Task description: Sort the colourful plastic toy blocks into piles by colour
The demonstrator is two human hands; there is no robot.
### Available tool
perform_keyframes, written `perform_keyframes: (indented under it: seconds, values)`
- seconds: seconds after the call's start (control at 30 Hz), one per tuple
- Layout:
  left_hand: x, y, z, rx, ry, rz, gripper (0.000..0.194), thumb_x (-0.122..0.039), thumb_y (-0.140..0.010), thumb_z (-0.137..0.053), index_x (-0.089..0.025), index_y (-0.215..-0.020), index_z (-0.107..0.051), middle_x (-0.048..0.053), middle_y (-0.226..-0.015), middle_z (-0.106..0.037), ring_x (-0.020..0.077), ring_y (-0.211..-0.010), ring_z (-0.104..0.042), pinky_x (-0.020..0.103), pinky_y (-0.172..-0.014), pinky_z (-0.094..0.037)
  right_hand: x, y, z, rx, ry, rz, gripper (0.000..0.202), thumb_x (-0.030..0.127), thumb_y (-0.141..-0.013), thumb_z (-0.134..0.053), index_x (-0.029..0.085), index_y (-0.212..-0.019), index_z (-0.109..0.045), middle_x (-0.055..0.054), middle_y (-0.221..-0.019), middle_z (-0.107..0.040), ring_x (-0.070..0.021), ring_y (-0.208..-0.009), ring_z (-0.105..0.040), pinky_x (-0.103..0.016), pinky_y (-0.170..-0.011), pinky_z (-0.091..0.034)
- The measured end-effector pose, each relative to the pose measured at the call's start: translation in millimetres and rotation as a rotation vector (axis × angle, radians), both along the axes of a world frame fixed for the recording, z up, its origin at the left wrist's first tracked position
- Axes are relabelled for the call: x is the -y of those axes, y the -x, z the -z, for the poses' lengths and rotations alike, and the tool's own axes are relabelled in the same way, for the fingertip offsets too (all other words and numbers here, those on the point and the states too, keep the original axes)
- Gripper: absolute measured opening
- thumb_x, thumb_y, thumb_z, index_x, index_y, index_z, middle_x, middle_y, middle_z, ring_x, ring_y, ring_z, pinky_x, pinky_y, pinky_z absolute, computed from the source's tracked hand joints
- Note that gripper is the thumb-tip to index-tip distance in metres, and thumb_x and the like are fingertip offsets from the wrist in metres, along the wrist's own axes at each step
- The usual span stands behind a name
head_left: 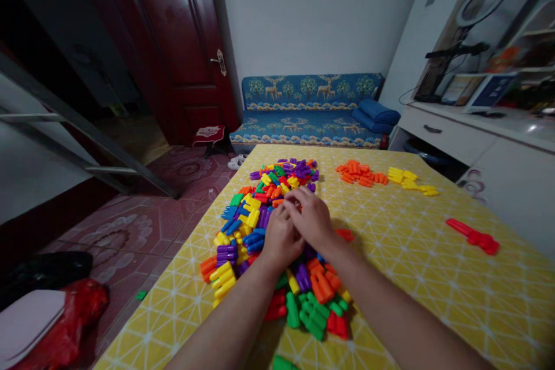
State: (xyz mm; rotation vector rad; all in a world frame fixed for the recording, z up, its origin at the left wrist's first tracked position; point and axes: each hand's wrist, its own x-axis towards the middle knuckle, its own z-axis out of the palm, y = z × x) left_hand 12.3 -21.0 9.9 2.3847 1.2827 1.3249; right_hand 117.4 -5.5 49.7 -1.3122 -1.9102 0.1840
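Observation:
A big mixed pile of plastic building pieces (251,217) in purple, yellow, blue, green, red and orange lies on the yellow tablecloth (390,289). Above its middle, my left hand (281,237) and my right hand (311,217) meet, the right partly over the left. Both hands have curled fingers. Whatever is between them is hidden by the fingers. Just beyond the fingertips lie orange pieces (277,202). Green pieces (314,315) sit at the pile's near end, below my wrists.
Separate from the pile are a group of orange pieces (358,172), some yellow pieces (410,178) and a red joined piece (474,236). A green piece (141,295) lies on the floor. Beyond the table stand a blue patterned sofa (303,121) and a white cabinet (455,133).

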Motion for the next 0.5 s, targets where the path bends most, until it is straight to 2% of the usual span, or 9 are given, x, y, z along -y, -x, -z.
perform_keyframes:
  seconds: [0.07,0.13,0.2,0.37,0.5]
  values:
    - [-2,6,-3.1,-0.042,0.005,0.057,0.012,-0.017,-0.080,-0.061,-0.019,-0.089,-0.069,0.008,-0.097,-0.066,0.0253,-0.099,-0.057,0.040,-0.088,-0.048,-36,-12,5.2,-0.047,0.078,0.066,0.025,0.019,-0.083,-0.058,0.020,-0.107,-0.063,-0.007,-0.109,-0.062,-0.0205,-0.103,-0.058,-0.034,-0.092,-0.045]
    - [-2,10,-4.4,-0.058,0.019,0.068,0.014,-0.017,-0.083,-0.059,-0.020,-0.090,-0.071,0.008,-0.099,-0.066,0.0242,-0.099,-0.056,0.040,-0.088,-0.048,-68,-21,12.9,-0.044,0.211,0.044,0.049,0.013,-0.073,-0.063,0.019,-0.122,-0.058,-0.009,-0.123,-0.057,-0.0227,-0.117,-0.053,-0.036,-0.101,-0.041]
    - [-1,10,-4.6,-0.056,0.029,0.066,0.015,-0.018,-0.084,-0.058,-0.021,-0.091,-0.072,0.008,-0.101,-0.066,0.0239,-0.101,-0.056,0.040,-0.088,-0.047,-91,-29,20.0,-0.025,0.333,-0.014,0.071,0.011,-0.064,-0.066,0.018,-0.133,-0.051,-0.010,-0.129,-0.055,-0.0249,-0.121,-0.051,-0.038,-0.104,-0.040]
    - [1,7,-5.4,-0.044,0.044,0.065,0.015,-0.017,-0.084,-0.059,-0.020,-0.091,-0.072,0.007,-0.100,-0.066,0.0233,-0.100,-0.056,0.039,-0.089,-0.047,-113,-39,30.6,-0.005,0.487,-0.098,0.091,0.015,-0.053,-0.076,0.019,-0.139,-0.048,-0.013,-0.135,-0.054,-0.0319,-0.121,-0.053,-0.041,-0.100,-0.043]
    - [0,8,-5.5,-0.047,0.054,0.061,0.015,-0.016,-0.084,-0.059,-0.020,-0.090,-0.072,0.007,-0.100,-0.066,0.0233,-0.100,-0.056,0.040,-0.088,-0.047,-120,-40,35.6,-0.047,0.495,-0.156,0.086,0.014,-0.050,-0.078,0.022,-0.132,-0.053,-0.008,-0.122,-0.062,-0.0263,-0.107,-0.060,-0.037,-0.094,-0.046]
